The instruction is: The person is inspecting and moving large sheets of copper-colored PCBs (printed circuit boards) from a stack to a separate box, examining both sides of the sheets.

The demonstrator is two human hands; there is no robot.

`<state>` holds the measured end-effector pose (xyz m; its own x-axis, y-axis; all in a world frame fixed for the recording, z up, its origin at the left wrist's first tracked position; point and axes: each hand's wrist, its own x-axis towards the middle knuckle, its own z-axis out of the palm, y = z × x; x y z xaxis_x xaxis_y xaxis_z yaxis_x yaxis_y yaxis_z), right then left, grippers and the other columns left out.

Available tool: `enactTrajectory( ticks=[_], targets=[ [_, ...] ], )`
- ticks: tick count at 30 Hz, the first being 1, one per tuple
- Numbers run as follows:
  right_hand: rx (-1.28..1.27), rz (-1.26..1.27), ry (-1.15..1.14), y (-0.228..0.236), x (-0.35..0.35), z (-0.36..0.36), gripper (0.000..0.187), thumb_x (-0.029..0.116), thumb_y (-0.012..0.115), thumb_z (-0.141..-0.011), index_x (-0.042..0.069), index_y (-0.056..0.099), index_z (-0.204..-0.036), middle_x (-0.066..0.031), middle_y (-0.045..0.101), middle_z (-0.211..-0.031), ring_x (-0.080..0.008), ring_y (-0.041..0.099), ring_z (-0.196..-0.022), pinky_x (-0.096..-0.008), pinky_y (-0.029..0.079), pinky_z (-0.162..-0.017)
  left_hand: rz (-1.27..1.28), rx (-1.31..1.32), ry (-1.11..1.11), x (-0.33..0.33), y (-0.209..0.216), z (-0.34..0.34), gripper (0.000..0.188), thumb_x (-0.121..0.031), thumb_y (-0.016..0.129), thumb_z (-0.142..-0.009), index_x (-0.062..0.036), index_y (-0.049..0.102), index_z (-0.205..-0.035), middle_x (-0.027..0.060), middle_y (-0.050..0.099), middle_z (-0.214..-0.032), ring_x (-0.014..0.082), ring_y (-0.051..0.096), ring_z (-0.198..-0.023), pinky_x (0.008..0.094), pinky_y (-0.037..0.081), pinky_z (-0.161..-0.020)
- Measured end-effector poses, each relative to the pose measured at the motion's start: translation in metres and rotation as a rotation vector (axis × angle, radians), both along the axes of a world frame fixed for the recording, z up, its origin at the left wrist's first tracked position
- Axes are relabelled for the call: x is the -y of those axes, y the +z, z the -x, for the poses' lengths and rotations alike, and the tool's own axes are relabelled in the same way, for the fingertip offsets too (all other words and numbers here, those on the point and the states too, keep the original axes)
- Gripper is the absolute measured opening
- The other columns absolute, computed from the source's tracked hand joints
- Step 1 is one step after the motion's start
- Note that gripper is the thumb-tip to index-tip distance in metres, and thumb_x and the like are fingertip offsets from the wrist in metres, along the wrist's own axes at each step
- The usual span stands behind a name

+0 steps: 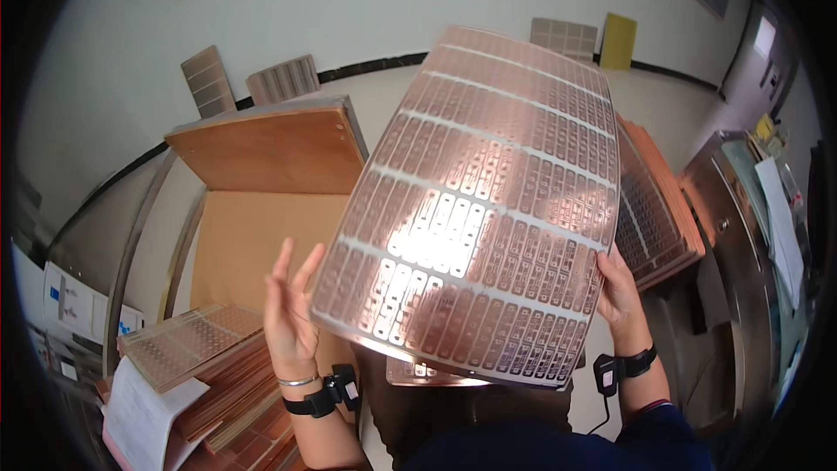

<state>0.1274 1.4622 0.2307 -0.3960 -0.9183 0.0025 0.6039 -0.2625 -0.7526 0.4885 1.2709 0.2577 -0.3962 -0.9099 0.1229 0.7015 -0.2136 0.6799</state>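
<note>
A large copper-coloured circuit board panel [514, 166], patterned with rows of small slotted shapes, is held up tilted in front of me. My right hand [619, 292] grips its right edge, with part of the fingers hidden behind the sheet. Beside the lower left corner, my left hand [290, 323] is raised with its fingers spread, and it holds nothing. Under the panel's near edge a second copper panel [418, 375] shows in part, above my lap.
A stack of copper panels [654, 209] leans at the right, beside a metal cabinet [732, 201]. On the left stand a brown board [270, 148] and more stacked panels [196, 344] with white papers [144, 414]. Several sample panels, including a yellow one [618, 41], lean against the far wall.
</note>
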Motion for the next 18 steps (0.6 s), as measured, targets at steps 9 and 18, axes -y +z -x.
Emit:
enactTrajectory(
  ticks=[9, 18],
  targets=[
    [0.053, 0.077, 0.008, -0.022, 0.031, -0.059, 0.049, 0.009, 0.049, -0.089, 0.003, 0.028, -0.132, -0.0128, 0.045, -0.125, -0.0246, 0.048, -0.112, -0.0405, 0.042, -0.094, -0.077, -0.103, -0.059, -0.058, -0.033, 0.059, 0.049, -0.009, 0.048, -0.089, -0.0053, 0.027, -0.133, 0.0110, 0.047, -0.125, 0.0207, 0.046, -0.113, 0.0371, 0.039, -0.096],
    [0.222, 0.235, -0.201, -0.031, 0.001, 0.034, 0.026, 0.015, 0.044, -0.092, 0.003, 0.050, -0.114, -0.0121, 0.057, -0.110, -0.0236, 0.059, -0.097, -0.0341, 0.057, -0.071, -0.111, 0.001, 0.107, -0.045, -0.048, 0.010, 0.038, -0.011, 0.049, -0.090, -0.0043, 0.037, -0.125, 0.0098, 0.054, -0.115, 0.0175, 0.053, -0.105, 0.0307, 0.043, -0.091]
  ],
)
